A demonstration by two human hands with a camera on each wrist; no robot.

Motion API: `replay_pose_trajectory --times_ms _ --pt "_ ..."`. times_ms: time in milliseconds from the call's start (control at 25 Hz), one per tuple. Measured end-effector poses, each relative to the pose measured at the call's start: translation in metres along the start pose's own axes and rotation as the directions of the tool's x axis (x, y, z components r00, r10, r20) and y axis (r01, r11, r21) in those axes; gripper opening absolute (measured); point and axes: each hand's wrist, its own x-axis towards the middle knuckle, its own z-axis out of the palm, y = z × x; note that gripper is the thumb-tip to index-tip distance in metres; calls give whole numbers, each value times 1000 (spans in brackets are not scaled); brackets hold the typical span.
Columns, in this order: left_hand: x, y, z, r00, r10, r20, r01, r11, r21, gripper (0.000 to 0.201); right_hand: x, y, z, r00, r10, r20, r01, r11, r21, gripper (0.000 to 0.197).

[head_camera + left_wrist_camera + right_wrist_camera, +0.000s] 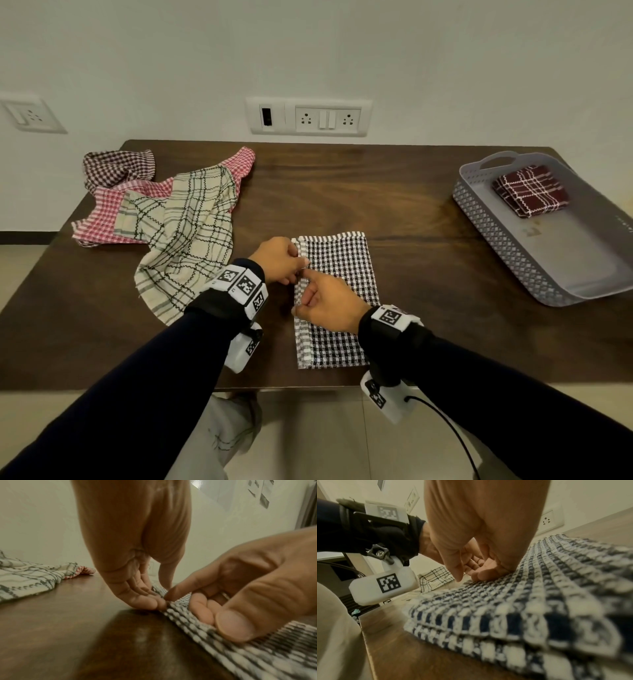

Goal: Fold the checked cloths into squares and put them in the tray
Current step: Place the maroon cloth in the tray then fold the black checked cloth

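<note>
The tray (507, 240) is cut off by the head view's right edge.

Dark sleeves, tagged wrist rigs

Both arms wear dark navy sleeves (130, 387) to the wrist. Each wrist carries a black strap (219, 305) with white blocks (245, 284) printed with black square-code markers; a white camera pod (383, 588) hangs beneath on a black screw knob (379, 553). A black cable (448, 435) trails from the right pod.

A black-and-white checked cloth (337, 294) lies folded lengthwise; three cloths (178, 219) lie crumpled; a maroon square (529, 195) sits in the grey tray (493, 236).
</note>
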Motion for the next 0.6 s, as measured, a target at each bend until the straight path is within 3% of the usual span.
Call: replay_pose_trajectory --times_ms 120,240,320,480,600 --pt "4 -1 5 994 23 -106 -12 995 101 20 -1 3 1 998 -41 44 47 989 -142 68" --pt "7 1 4 981 26 -193 -1 992 126 13 -4 3 2 997 -53 55 63 981 -182 81" --pt "9 1 4 981 20 -191 5 991 131 10 -6 2 2 997 -50 63 61 980 -188 86" --pt "12 -2 2 986 -2 -165 19 994 104 6 -24 0 6 994 -19 105 46 964 -262 75" --pt "13 -3 2 982 18 -186 -1 996 90 18 -40 -1 9 990 -87 112 121 929 -350 65"
